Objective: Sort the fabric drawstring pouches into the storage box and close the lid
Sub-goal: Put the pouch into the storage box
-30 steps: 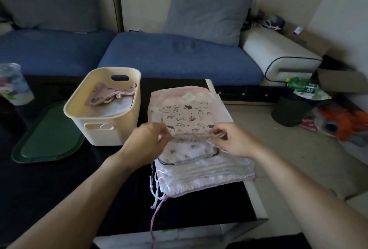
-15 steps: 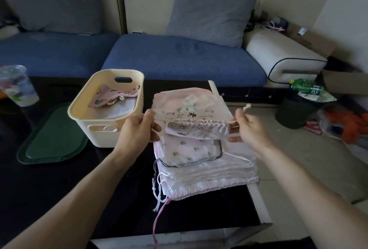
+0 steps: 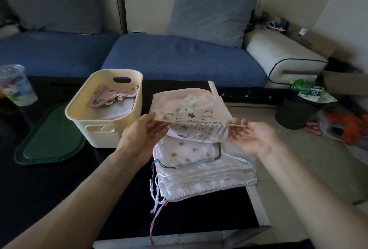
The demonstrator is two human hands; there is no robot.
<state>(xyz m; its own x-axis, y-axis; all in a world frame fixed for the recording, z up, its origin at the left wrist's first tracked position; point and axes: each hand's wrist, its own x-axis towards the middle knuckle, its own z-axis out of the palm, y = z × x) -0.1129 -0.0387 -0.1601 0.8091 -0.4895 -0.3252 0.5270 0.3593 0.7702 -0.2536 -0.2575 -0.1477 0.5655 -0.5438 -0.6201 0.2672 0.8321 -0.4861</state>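
Note:
A small white pouch with animal prints (image 3: 199,132) hangs above the pile, its mouth gathered along a taut beige drawstring. My left hand (image 3: 144,134) pinches the string's left end and my right hand (image 3: 250,136) pinches the right end, palm up. Beneath lies a stack of fabric drawstring pouches (image 3: 201,167) on the black table, a cactus-print one on top. The cream storage box (image 3: 105,107) stands left of the stack, open, with a pink patterned pouch (image 3: 111,97) inside. The dark green lid (image 3: 49,139) lies flat to the box's left.
A plastic cup (image 3: 17,85) stands at the table's far left. A blue sofa (image 3: 179,59) with grey cushions runs behind the table. On the floor at right are a dark bin (image 3: 294,113), a green bottle (image 3: 306,89) and orange clutter.
My hands lifted the animal-print pouch off the stack and pulled apart sideways, drawing the string tight and gathering the pouch's mouth.

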